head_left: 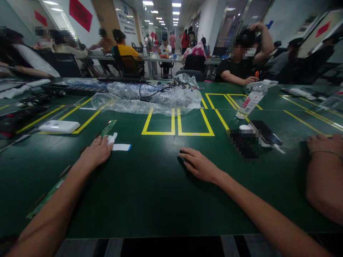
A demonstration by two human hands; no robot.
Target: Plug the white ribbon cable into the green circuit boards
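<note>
My left hand (98,151) is at the left of the green table, fingers together over a white flat ribbon cable (122,147) with a blue end. The cable has a folded part against my fingertips. Just beyond them a narrow green circuit board (109,126) sticks out, its near part hidden by the hand. Another stretch of green circuit board (46,200) shows beside my left forearm; whether both belong to one board, I cannot tell. My right hand (198,164) lies palm down on the table, fingers stretched out, holding nothing.
Bubble wrap (155,96) with black cables (160,89) lies across the back. A white box-like device (59,126) is at left. On the right are a bottle (252,100), a phone (265,132) and another person's arm (324,175). Yellow tape (158,133) marks the table (150,200).
</note>
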